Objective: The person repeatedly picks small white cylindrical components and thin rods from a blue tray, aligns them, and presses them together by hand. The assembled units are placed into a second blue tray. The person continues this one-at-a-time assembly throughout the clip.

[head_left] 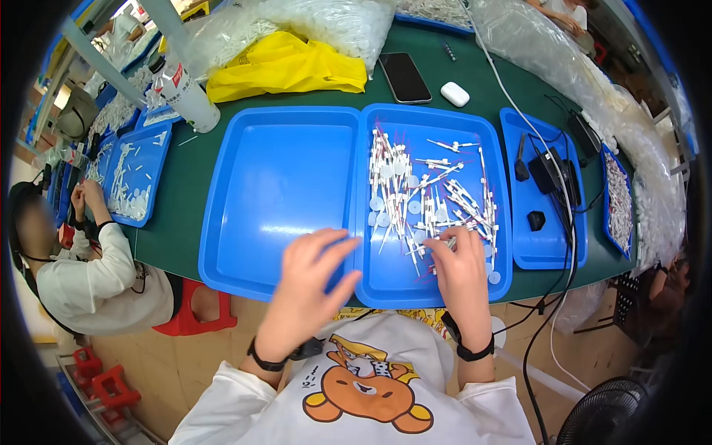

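My left hand (308, 282) hovers over the near right corner of the left blue tray (289, 170), its fingers spread and holding nothing visible. That tray has a bare bottom. Beside it, a second blue tray (380, 278) carries a heap of thin white stick-like parts (400, 182) with fine reddish strands, and several translucent round discs (377, 203) lie among them. My right hand (463, 274) reaches into the near right part of this second tray. Its thumb and fingertips are drawn together at the parts; whatever they pinch is too small to make out.
Beyond the trays lie a yellow plastic bag (289, 70), a bottle (185, 96), a phone (405, 78) and a white case (455, 94). A smaller blue tray (534, 245) with black devices and cables stands at right. A co-worker (96, 267) sits at left.
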The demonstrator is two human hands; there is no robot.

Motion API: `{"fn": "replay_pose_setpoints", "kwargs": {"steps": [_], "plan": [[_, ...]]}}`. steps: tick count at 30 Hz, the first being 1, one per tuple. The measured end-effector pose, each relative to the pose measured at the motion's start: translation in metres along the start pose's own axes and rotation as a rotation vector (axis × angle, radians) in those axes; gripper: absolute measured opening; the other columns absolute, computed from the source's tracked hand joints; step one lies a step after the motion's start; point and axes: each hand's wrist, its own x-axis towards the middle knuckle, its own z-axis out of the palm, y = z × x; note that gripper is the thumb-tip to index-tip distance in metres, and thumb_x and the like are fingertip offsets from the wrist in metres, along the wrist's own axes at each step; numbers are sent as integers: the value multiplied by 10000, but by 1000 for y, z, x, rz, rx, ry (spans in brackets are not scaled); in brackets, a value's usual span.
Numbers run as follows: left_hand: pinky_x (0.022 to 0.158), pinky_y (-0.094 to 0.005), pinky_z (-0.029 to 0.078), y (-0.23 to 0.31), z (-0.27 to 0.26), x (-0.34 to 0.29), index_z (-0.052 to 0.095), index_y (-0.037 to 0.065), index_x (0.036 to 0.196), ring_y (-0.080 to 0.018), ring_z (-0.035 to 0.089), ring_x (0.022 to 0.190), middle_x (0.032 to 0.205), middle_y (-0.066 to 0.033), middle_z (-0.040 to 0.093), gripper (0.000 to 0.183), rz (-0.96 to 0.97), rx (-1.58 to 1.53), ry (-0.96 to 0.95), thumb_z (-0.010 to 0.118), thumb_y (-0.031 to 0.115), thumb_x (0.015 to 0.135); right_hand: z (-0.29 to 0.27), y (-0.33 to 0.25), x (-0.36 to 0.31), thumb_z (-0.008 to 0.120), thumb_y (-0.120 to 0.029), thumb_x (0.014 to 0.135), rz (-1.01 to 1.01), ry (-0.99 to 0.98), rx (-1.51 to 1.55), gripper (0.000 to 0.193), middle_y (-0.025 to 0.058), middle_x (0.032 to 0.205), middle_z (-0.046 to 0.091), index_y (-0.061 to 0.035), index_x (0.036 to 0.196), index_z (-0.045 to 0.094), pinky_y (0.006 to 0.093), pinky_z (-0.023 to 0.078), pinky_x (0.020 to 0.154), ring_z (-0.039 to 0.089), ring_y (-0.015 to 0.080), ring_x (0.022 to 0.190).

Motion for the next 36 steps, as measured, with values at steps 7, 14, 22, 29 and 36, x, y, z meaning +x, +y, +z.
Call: {"fn": "replay_pose_setpoints", "kwargs": {"steps": [7, 14, 22, 29, 36], "plan": [[1109, -541, 322, 2, 48, -3, 467, 48, 1461, -409, 442, 1295, 1409, -169, 484, 603, -67, 146, 45, 674, 257, 934, 9, 5, 4, 723, 25, 784, 42, 56, 104, 177, 110, 1038, 582, -20, 952, 688, 395, 465, 811, 542, 297, 933], [1117, -540, 321, -10, 52, -2, 601, 55, 1326, -378, 496, 1258, 1350, -127, 565, 448, -43, 226, 162, 672, 244, 926, 0, 10, -11, 641, 90, 904, 182, 411, 814, 192, 121, 1100, 616, 1, 1067, 593, 333, 536, 818, 617, 212, 972], [1119, -514, 314, 24, 63, 21, 687, 93, 1137, -268, 580, 1142, 1139, -54, 642, 310, 21, 129, 181, 746, 84, 833, -15, 17, -31, 488, 32, 1014, 299, 458, 1065, 142, 220, 1082, 645, -5, 1140, 434, 418, 576, 889, 696, 284, 950], [996, -455, 360, 27, 104, 44, 674, 40, 1156, -245, 564, 1026, 1047, -64, 612, 323, 158, 158, 104, 686, 23, 834, -18, 14, -44, 461, 42, 1022, 363, 439, 1171, 144, 218, 1064, 642, -3, 1151, 416, 470, 612, 881, 705, 317, 950], [957, -437, 375, 24, 110, 46, 670, 27, 1139, -253, 554, 994, 989, -67, 588, 316, 120, 89, 129, 716, 39, 827, -20, 11, -43, 457, 37, 1026, 427, 443, 1259, 158, 222, 1069, 623, -1, 1168, 396, 486, 642, 848, 709, 337, 946]]}}
